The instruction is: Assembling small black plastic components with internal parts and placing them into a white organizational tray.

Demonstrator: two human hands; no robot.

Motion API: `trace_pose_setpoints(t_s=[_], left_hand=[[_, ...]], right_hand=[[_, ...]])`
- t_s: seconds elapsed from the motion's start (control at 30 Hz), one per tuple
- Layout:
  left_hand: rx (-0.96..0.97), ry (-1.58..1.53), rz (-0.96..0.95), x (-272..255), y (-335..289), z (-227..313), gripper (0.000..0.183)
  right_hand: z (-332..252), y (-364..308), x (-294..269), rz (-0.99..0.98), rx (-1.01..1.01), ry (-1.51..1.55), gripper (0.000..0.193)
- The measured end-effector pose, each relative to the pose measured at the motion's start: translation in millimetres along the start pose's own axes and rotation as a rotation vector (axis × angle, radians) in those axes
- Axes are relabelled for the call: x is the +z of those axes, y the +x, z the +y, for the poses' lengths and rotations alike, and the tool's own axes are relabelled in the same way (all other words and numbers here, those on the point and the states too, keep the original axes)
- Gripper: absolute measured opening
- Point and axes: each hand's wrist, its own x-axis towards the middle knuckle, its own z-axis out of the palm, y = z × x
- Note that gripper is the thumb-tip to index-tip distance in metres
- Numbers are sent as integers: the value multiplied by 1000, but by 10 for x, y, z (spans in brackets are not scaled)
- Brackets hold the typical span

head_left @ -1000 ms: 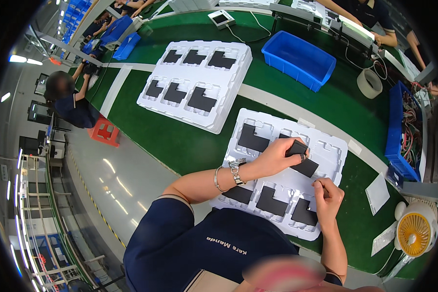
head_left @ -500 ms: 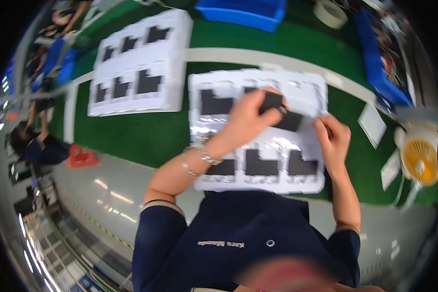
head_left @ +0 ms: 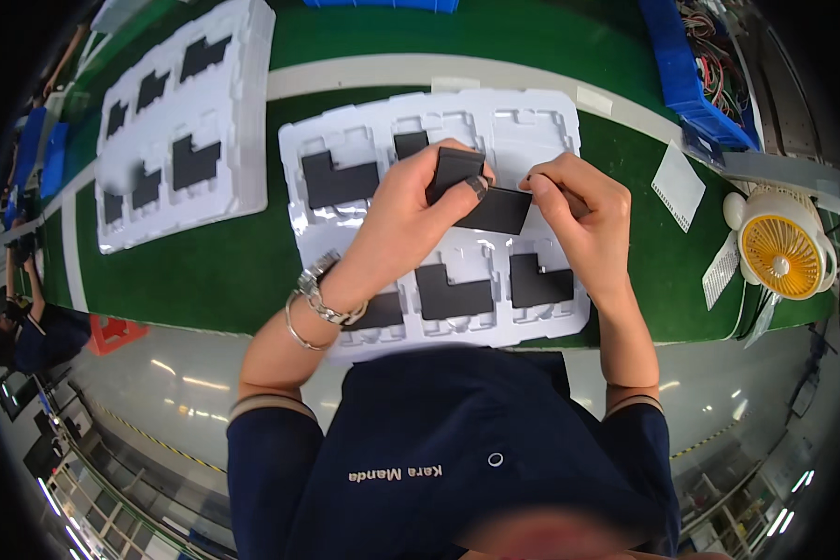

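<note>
My left hand (head_left: 409,201) grips a black L-shaped flat piece (head_left: 499,211) above the white moulded tray (head_left: 530,138). Its thumb lies across the piece, with a dark mark on the thumbnail. At the right end of that piece, my right hand (head_left: 586,210) is closed in a pinch; anything between its fingertips is too small to make out. Similar black pieces lie in the tray's pockets, such as a piece at the left (head_left: 338,180) and another in the near row (head_left: 453,294). The far right pocket holds none.
A second white tray (head_left: 182,117) with black pieces stands on the green mat at the left. To the right are a yellow-and-white fan (head_left: 780,257), a white card (head_left: 679,187) and a blue bin (head_left: 695,79) of wires. Another person (head_left: 42,322) is at far left.
The view has shifted, so the trays appear farther left and higher. My left hand still holds the black piece, now tilted differently, and my right fingertips have come closer to its end.
</note>
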Motion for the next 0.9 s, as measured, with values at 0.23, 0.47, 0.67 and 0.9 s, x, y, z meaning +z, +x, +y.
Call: trace_pose_setpoints(t_s=[0.23,0.47,0.67,0.9], left_hand=[[-44,29,-71,48,-5,-44,9],[20,54,24,109,-39,-86,13],[43,151,88,144,-63,-100,14],[53,225,118,158,-59,-72,13]], right_hand=[[32,-82,49,-65,96,124,8],[48,-128,102,-128,176,161,11],[53,-142,137,-143,290,216,14],[72,-139,176,-114,233,218,15]])
